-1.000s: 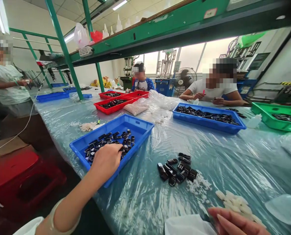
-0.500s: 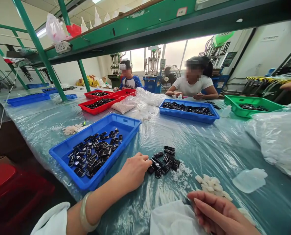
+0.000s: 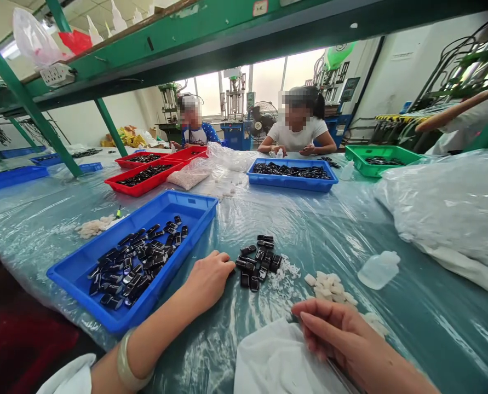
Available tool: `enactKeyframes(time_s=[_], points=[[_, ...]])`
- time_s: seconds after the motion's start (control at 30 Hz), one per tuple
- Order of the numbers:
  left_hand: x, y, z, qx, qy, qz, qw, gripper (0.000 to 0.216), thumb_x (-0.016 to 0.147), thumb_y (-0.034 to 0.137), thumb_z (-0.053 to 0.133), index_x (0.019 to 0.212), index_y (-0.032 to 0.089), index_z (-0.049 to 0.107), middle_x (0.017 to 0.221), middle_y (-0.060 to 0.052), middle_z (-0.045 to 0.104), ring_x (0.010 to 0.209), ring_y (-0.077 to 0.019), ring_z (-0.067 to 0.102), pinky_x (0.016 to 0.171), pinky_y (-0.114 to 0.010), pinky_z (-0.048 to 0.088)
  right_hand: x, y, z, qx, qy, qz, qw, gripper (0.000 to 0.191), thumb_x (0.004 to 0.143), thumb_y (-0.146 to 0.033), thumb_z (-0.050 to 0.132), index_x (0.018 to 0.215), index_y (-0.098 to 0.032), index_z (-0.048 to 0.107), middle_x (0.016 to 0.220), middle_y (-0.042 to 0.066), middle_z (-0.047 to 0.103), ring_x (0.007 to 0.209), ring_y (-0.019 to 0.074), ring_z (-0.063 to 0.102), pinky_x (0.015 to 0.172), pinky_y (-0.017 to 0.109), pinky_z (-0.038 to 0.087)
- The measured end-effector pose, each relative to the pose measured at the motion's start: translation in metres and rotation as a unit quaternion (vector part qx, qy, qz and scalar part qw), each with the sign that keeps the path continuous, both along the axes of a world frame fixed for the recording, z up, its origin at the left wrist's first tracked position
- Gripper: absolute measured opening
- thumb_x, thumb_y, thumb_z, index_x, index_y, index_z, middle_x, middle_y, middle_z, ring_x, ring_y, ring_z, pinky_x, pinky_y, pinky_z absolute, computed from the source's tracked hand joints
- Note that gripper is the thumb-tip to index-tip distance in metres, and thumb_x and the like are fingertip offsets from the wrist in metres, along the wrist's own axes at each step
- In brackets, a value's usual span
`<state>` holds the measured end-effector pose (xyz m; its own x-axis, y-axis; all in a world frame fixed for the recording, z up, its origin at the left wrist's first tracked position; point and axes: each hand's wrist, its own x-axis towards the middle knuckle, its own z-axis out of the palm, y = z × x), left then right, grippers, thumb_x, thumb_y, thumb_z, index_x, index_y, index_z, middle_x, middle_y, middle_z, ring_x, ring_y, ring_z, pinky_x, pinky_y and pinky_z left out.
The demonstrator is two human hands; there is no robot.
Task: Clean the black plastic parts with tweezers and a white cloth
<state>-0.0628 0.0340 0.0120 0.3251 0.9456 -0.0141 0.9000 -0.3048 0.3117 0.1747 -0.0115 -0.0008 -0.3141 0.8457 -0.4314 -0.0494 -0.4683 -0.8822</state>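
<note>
Blue plastic tray [image 3: 196,204] slants up-right across lower left. Right hand [image 3: 344,336], lower right, pinched closed round a slim tool [image 3: 342,375] aimed upper left. Curled left hand [image 3: 210,280] at centre, can't tell if it's gripping; glossy black rectangular pieces [image 3: 264,261] lie just right of it, long axes mixed.
</note>
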Motion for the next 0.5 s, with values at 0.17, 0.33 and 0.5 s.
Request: enactKeyframes(time_s=[0.17,0.33,0.5], points=[[0.007,-0.007,0.011,-0.043,-0.102,0.021,0.994,0.028,0.087,0.021,0.035,0.087,0.015,0.062,0.087,-0.009,0.064,0.089,-0.0222,0.059,0.073,-0.031,0.046,0.000,-0.001,0.003,0.009,-0.009,0.002,1.000,0.033,0.065,-0.042,0.072,0.078,-0.013,0.064,0.055,-0.002,0.055,0.050,0.0063,0.045,0.048,0.017,0.034],[0.028,-0.013,0.028,-0.248,-0.328,-0.008,0.911,0.035,0.087,0.038,0.040,0.094,0.012,0.061,0.089,-0.009,0.068,0.075,-0.0168,0.067,0.060,-0.022,0.051,-0.003,-0.002,0.007,0.032,-0.021,0.010,0.999,0.033,0.064,-0.043,0.069,0.078,-0.014,0.063,0.053,-0.003,0.054,0.048,0.0064,0.042,0.046,0.019,0.032],[0.048,-0.012,0.023,-0.410,-0.524,0.055,0.745,0.033,0.076,0.041,0.058,0.084,0.010,0.064,0.078,-0.009,0.069,0.064,-0.0180,0.068,0.050,-0.018,0.049,-0.001,-0.001,0.007,0.044,-0.031,0.033,0.998,0.033,0.066,-0.045,0.067,0.078,-0.014,0.061,0.054,-0.004,0.052,0.048,0.0067,0.043,0.049,0.020,0.032]])
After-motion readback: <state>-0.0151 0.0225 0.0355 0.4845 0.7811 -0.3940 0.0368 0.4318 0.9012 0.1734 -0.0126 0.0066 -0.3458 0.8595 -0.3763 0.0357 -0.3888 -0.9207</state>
